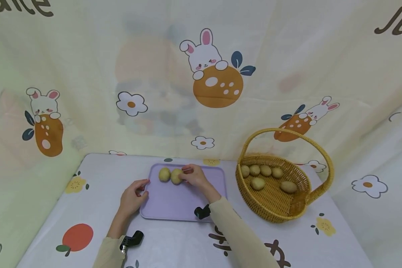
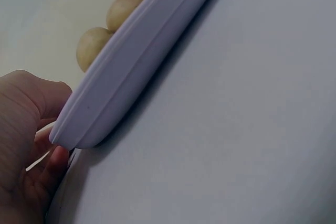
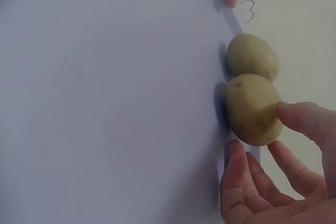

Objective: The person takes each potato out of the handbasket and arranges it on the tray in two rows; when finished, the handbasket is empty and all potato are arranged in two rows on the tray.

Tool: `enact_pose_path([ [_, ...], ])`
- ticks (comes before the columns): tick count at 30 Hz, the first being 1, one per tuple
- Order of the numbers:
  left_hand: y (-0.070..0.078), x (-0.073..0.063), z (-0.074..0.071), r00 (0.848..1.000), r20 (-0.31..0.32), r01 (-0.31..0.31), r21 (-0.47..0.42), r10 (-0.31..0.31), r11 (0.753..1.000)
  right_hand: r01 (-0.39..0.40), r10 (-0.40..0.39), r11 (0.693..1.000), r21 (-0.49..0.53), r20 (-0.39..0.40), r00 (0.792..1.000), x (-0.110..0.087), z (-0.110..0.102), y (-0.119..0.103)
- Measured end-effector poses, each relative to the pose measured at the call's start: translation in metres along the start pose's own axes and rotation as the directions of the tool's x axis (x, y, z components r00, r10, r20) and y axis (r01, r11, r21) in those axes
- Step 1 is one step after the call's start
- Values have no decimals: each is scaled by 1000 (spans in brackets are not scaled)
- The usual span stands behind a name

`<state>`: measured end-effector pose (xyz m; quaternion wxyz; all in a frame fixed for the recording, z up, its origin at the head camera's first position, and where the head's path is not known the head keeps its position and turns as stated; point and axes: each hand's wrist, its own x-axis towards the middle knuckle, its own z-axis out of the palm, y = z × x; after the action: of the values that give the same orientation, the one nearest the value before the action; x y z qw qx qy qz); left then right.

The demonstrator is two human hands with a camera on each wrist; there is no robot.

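Two yellowish potatoes sit side by side near the far edge of a lilac tray (image 1: 167, 204). My right hand (image 1: 195, 176) has its thumb and fingertips about the right potato (image 3: 253, 109), pinching it against the tray. Touching it on the left is the other potato (image 1: 164, 174). At the tray's left rim rests my left hand (image 1: 133, 196), its thumb and fingertips against the edge and nothing inside its palm. In the left wrist view the tray's side wall (image 2: 126, 72) hides the lower part of both potatoes.
To the right of the tray stands a woven basket (image 1: 271, 212) with a tall arched handle (image 1: 288, 131). Several potatoes lie in it, mostly along its far side. A printed white cloth (image 1: 174, 245) covers the table, and a patterned curtain (image 1: 167, 74) hangs behind.
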<state>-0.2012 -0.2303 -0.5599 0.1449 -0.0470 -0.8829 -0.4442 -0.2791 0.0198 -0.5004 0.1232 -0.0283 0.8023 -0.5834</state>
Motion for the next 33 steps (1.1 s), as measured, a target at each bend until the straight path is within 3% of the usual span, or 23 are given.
enact_pose_path([
  [5,0,0,1,1000,2,8,-2,-8,1000,41,-41,994,-101,3,999,-7,-21,-6],
  [10,-1,-1,-1,1000,-5,-7,10,7,1000,116,-126,964,-238,-29,992,-27,-57,-25],
  [16,-1,-2,-1,999,-26,-43,6,44,999,98,-133,962,-256,-121,984,-64,-116,-39],
  [23,0,-2,-1,998,-36,-47,-4,47,999,55,-115,953,-298,-189,975,-93,-191,-28],
  [28,2,-2,0,999,-20,-50,6,50,999,-8,-54,927,-376,-155,986,-99,-231,-15],
  [33,2,-2,1,998,-22,-51,8,51,999,-29,2,891,-452,-61,998,-94,-250,-2],
])
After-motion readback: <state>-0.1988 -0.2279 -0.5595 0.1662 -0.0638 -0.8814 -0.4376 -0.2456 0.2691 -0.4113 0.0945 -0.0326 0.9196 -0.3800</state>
